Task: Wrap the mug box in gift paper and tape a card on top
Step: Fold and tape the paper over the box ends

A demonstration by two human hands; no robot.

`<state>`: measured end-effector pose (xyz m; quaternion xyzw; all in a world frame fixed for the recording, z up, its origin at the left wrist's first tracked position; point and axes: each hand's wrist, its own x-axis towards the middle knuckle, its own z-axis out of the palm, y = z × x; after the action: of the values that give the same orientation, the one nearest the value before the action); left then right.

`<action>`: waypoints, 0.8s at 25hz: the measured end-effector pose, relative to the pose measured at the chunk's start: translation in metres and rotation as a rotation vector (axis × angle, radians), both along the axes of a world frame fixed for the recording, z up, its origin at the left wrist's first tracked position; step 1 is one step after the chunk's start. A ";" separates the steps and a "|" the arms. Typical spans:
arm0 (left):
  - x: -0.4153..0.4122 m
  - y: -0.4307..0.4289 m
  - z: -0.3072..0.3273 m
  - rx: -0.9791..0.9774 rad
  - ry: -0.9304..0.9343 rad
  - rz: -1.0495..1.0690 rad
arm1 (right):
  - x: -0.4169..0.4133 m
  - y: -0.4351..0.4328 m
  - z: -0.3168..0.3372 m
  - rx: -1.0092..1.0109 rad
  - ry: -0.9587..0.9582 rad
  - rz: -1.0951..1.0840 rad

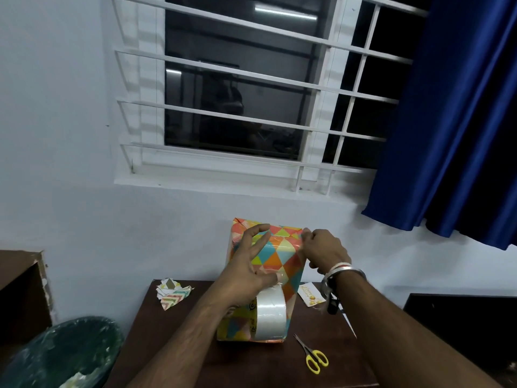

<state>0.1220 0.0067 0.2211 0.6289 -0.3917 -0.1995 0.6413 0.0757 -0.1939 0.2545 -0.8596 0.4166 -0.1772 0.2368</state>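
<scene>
The left hand (251, 264) is in front of the box (282, 259). Its thumb and one finger pinch the see-through tape coming off the tape roll (270, 315), and the other fingers spread wide over the box's front. The roll hangs just under this hand, up against the lower part of the box.

The right hand (321, 250) has curled fingers. It pinches the box at its top right corner.

The box is between the two hands. It stands tall on the brown table (195, 345) and is covered in paper with bright triangles.

A small card (309, 295) lies on the table behind the right wrist. Yellow scissors (314, 358) lie to the right of the box. Paper scraps (170, 294) sit at the table's far left corner. A green bin (64, 354) is on the floor to the left.
</scene>
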 end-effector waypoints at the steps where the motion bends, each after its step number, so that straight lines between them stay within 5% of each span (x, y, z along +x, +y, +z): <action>1: -0.001 0.006 -0.001 -0.057 0.033 0.019 | -0.002 0.002 -0.001 -0.052 -0.017 -0.020; 5: -0.007 0.033 -0.012 -0.236 0.144 0.123 | -0.027 0.025 -0.005 -0.293 -0.315 -0.003; 8: -0.017 0.047 -0.034 -0.253 0.156 0.145 | -0.053 0.053 -0.028 -0.354 -0.490 0.225; 12: -0.027 0.047 -0.072 -0.249 0.200 0.151 | -0.073 0.080 -0.068 -0.008 -0.519 0.534; 16: -0.027 0.046 -0.104 -0.272 0.253 0.156 | -0.081 0.087 -0.092 0.279 -0.349 0.790; 20: -0.028 0.043 -0.124 -0.197 0.198 0.137 | -0.080 0.084 -0.118 0.432 -0.266 0.849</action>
<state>0.0937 0.0496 0.0973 0.5654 -0.3005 -0.1767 0.7475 -0.0039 -0.1101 0.1369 -0.8546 0.0228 -0.0826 0.5121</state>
